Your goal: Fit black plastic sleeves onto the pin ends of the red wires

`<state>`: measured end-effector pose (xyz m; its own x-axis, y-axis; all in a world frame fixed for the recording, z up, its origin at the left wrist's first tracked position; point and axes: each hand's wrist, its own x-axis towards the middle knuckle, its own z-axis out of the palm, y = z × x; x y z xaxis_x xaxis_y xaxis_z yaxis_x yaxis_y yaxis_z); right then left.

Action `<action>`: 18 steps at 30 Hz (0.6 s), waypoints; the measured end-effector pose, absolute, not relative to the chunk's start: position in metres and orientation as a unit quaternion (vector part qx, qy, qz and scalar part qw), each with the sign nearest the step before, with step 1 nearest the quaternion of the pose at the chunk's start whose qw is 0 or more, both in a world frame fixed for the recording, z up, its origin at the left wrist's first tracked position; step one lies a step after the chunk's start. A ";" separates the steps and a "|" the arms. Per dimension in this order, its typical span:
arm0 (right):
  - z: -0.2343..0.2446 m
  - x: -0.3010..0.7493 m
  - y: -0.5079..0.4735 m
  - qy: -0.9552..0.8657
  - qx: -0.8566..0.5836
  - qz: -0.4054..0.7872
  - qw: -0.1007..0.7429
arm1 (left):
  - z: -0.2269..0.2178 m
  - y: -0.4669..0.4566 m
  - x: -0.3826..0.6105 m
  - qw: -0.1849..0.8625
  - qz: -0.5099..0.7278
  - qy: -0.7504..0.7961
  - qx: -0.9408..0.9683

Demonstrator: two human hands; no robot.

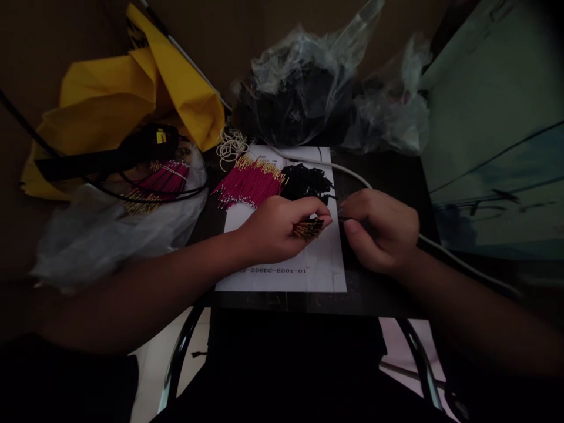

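Observation:
My left hand [282, 226] is closed around a bundle of wires with gold-coloured tips [309, 228], over a printed sheet of paper [324, 273]. To its right, my right hand [381, 229] is closed, thumb and forefinger pinched together; what sits between them is too small and dark to make out. Just beyond my left hand lies a pile of red wires [251, 183] with gold-coloured ends on one side and pale ends on the other. Beside that pile, also on the paper, is a heap of small black pieces [307, 181].
Clear plastic bags with dark contents [299, 88] stand at the back. At left are a yellow bag [106, 88], black cables and more red wires [161, 182] on clear plastic [110, 229]. A pale cable [356, 174] crosses the dark table [282, 301] near tangled off-white bands [232, 144].

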<state>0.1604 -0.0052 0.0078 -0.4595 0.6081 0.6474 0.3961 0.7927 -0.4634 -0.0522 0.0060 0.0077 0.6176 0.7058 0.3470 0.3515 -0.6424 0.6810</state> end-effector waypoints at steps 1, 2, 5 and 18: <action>0.010 0.160 -0.007 -0.845 -0.286 0.126 0.434 | 0.008 0.006 -0.052 0.282 0.303 0.313 0.855; 0.012 0.160 -0.010 -0.849 -0.272 0.127 0.436 | 0.007 0.006 -0.053 0.276 0.296 0.316 0.858; 0.015 0.157 -0.014 -0.873 -0.228 0.118 0.414 | 0.005 0.005 -0.053 0.262 0.276 0.322 0.867; 0.008 0.150 -0.013 -0.897 -0.241 0.090 0.360 | 0.006 0.006 -0.053 0.243 0.235 0.326 0.883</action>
<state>0.1497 -0.0132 0.0082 -0.6249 0.4967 0.6023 0.3667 0.8678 -0.3353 -0.0530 0.0063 0.0058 0.6769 0.6901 0.2560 0.4617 -0.6690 0.5824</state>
